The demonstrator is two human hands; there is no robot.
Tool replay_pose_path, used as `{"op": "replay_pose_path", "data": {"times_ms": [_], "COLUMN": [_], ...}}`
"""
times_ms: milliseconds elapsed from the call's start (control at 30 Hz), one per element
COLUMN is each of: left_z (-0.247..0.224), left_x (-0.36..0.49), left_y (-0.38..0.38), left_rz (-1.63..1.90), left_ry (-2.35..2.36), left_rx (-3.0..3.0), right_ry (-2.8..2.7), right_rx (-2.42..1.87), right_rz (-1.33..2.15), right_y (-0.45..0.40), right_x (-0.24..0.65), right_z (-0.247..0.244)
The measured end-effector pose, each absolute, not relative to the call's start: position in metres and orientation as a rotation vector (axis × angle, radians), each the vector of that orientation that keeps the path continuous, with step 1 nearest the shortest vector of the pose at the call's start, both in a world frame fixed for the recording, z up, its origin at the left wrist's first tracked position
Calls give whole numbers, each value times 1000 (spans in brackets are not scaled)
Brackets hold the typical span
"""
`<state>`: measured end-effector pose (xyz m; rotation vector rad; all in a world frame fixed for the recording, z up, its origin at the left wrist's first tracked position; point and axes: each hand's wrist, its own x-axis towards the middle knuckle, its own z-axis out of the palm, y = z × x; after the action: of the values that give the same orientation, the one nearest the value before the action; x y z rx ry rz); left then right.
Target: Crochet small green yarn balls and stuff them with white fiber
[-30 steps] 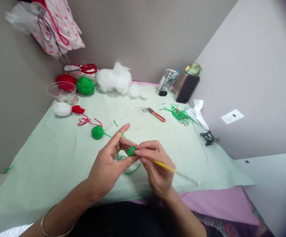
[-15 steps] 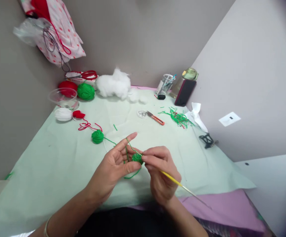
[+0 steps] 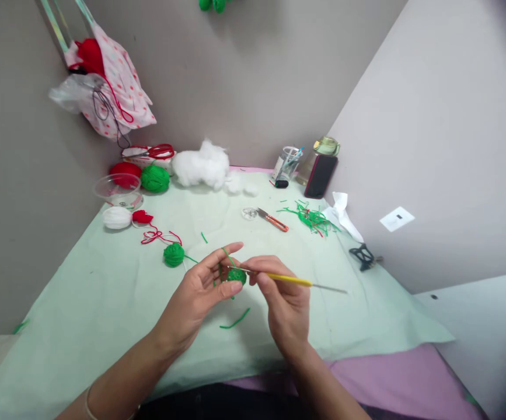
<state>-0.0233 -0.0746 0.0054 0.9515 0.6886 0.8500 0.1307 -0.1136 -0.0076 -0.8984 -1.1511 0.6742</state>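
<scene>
Between thumb and fingers, my left hand (image 3: 204, 286) pinches a small green crocheted piece (image 3: 236, 276), with a green strand looped over its raised index finger. My right hand (image 3: 285, 297) grips a crochet hook with a yellow handle (image 3: 288, 279); its metal tip lies at the top of the green piece. The strand runs left towards a small green yarn ball (image 3: 174, 255). Below the hands, a cut piece of green yarn (image 3: 236, 319) rests on the pale green cloth (image 3: 169, 361).
Orange-handled snips (image 3: 273, 220), green yarn scraps (image 3: 312, 219) and a phone (image 3: 321, 176) lie or stand beyond my hands. White stuffing (image 3: 203, 166), a clear tub (image 3: 117, 189) and red, green and white yarn balls are at the back left.
The hook has swung from a steep slant to nearly level, its tip now showing at the green piece. My right hand has turned with it. The view has tilted slightly upward.
</scene>
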Motion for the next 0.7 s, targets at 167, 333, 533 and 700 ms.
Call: {"op": "replay_pose_path", "data": {"times_ms": [167, 333, 533, 700], "left_z": [12, 16, 16, 18], "left_x": [-16, -12, -11, -16], "left_y": [-70, -71, -77, -74], "left_rz": [927, 980, 963, 828], "left_ry": [705, 701, 660, 548], "left_rx": [966, 869, 738, 631], "right_ry": [-1177, -1248, -1581, -1570], "right_rx": [-961, -955, -1034, -983], "right_rz": [507, 445, -149, -101], "right_y": [-109, -108, -114, -116], "right_x": [126, 123, 123, 126], "right_z": [-2, 4, -15, -17]}}
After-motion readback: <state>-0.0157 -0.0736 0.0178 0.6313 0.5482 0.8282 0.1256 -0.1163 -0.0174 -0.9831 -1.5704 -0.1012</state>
